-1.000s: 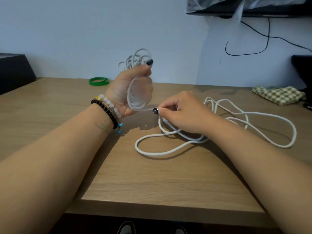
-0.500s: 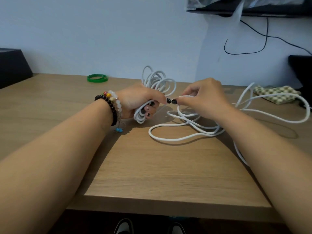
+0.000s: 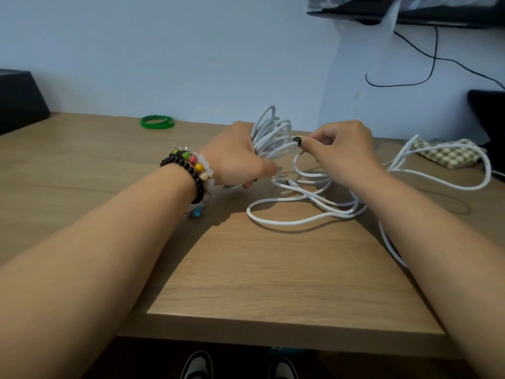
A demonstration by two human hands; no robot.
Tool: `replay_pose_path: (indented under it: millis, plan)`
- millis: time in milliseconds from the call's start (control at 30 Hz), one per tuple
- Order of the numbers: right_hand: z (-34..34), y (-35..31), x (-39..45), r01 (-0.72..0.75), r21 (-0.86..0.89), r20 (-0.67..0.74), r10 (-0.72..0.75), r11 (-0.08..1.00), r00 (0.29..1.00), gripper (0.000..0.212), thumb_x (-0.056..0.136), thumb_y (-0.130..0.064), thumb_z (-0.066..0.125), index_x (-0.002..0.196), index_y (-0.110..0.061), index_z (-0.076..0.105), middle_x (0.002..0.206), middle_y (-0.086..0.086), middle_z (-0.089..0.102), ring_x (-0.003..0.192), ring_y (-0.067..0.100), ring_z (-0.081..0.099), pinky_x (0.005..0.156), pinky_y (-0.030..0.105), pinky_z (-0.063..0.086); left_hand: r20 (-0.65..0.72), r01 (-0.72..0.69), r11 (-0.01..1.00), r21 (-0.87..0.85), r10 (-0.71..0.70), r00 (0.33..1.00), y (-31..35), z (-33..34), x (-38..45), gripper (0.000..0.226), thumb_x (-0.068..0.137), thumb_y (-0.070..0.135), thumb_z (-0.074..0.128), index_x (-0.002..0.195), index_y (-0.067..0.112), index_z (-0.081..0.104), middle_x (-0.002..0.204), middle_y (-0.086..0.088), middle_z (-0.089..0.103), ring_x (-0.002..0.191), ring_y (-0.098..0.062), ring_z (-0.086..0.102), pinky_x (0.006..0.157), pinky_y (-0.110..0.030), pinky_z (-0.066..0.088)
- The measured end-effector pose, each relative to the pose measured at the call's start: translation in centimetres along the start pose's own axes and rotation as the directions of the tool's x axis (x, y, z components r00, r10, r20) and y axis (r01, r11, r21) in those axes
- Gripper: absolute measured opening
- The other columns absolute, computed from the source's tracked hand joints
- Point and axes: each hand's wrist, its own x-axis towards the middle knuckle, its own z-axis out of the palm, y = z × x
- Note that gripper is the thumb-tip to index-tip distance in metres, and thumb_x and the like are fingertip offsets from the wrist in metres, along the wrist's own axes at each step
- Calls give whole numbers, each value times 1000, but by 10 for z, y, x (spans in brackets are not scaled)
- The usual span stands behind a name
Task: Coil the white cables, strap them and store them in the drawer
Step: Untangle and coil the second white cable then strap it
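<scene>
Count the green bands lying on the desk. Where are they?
2: green bands, overlapping each other at the desk's far edge near the wall, left of the left hand. More may be hidden.

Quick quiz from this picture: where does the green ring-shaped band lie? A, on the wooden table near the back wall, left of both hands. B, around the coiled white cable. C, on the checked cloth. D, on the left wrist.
A: the green ring-shaped band lies flat on the wooden table near the wall, apart from the left hand gripping the coiled white cable.
</scene>
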Motion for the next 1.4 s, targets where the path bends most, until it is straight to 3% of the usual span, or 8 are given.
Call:
replay_pose_path:
  millis: [167, 267, 333, 500, 833, 967, 1100, 1400]
  plan:
    - [1, -1, 1, 3, 99, -36, 1, 995, 999, 23, 86, -29, 70, 64, -25, 68, 44, -14, 54, 49, 0, 49, 53, 11, 33, -236, -136, 982, -130, 103, 966, -3, 6, 5, 7, 80, 6, 67, 77, 1, 63, 70, -19, 65, 60, -26, 63, 59, -39, 54]
    - [1, -4, -1, 60, 182, -23, -57, 981, 998, 19, 87, -30, 68, 70, -22, 73, 44, -17, 52, 47, -1, 45, 51, 12, 32, -286, -201, 966, -163, 149, 947, -1, 6, 6, 8, 80, 3, 66, 79, 8, 60, 65, -6, 58, 55, -10, 54, 53, -21, 47]
    - [0, -7, -4, 108, 228, 0, -111, 968, 994, 19, 88, -29, 68, 75, -18, 76, 50, -13, 54, 51, 1, 43, 53, 17, 34, -252, -194, 973, -129, 157, 955, -1, 5, 6, 15, 80, 3, 67, 80, 14, 57, 65, 2, 53, 52, -2, 49, 53, -15, 43]
    - [0, -8, -4, 147, 288, -32, -144, 946, 989, 21, 88, -27, 68, 67, -28, 72, 49, -13, 51, 52, 3, 41, 53, 20, 33, -71, -115, 984, -135, 106, 992, -6, 7, 8, 12, 82, 5, 66, 94, 6, 69, 88, -15, 72, 76, -25, 70, 72, -41, 60]
    - [1, -10, -4, 168, 345, -130, -130, 923, 983, 16, 89, -26, 68, 75, -20, 73, 45, -15, 48, 46, 0, 39, 50, 11, 28, 103, -159, 980, 118, 147, 984, -5, 10, 7, 30, 83, 12, 67, 81, 34, 47, 75, 12, 57, 65, -1, 54, 58, -19, 39]
    - [3, -12, -7, 242, 326, -151, -202, 914, 968, 15, 88, -27, 69, 73, -25, 72, 61, 9, 62, 58, 4, 46, 56, 21, 36, 84, -146, 966, 216, 130, 988, -5, 6, 8, 25, 84, 11, 66, 79, 29, 50, 75, 9, 56, 68, -3, 53, 56, -18, 38]
    - [5, -11, -7, 264, 283, -152, -228, 922, 962, 14, 89, -25, 68, 75, -24, 72, 51, -16, 52, 52, 1, 43, 54, 14, 32, -21, -67, 948, 310, 77, 997, -9, 2, 12, 7, 83, 15, 68, 80, 17, 62, 73, 2, 61, 71, -14, 59, 53, -19, 43]
    - [3, -2, -1, 228, 164, -133, -207, 960, 969, 19, 92, -27, 63, 79, -17, 74, 49, -20, 53, 51, 6, 45, 54, 21, 35, -350, 116, 935, -336, -238, 906, -17, -7, 19, 24, 91, 25, 64, 70, 14, 59, 57, 1, 55, 38, -3, 49, 39, -12, 40]
